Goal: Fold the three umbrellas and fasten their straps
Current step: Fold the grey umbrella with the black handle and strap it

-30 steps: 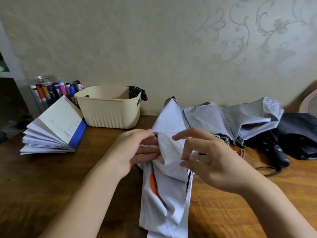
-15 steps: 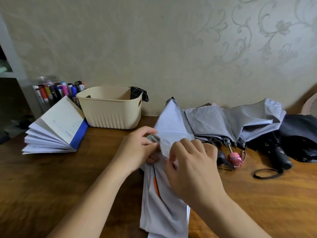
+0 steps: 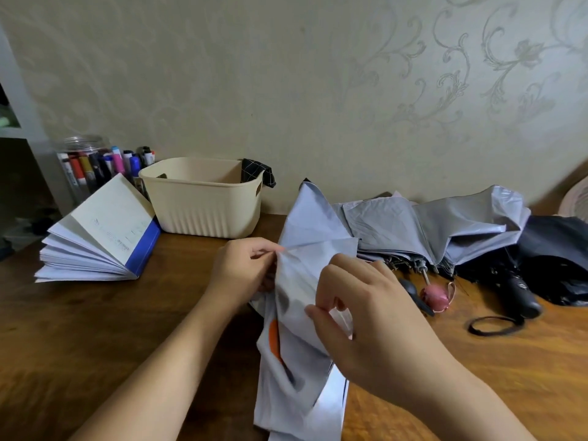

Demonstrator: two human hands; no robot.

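Seen from the head, the pale lilac-grey fabric umbrella (image 3: pixel 315 227) lies on the brown wooden worktop (image 3: pixel 95 329) straight ahead, its loose canopy running from the near edge toward the wall. The left hand (image 3: pixel 241 272) pinches a fold at the canopy's upper left, fingers (image 3: pixel 264 248) curled on the cloth. The right hand (image 3: pixel 369 316) pinches another flap lower down between thumb and forefinger. This looks like the pleat-gathering step, and no strap is visible yet. Next, I judge, the flaps need laying one way around the shaft, then the strap found and wrapped. The silver-grey umbrella with a pink handle (image 3: pixel 426 230) and the black umbrella (image 3: pixel 553 256) lie unfolded to the right
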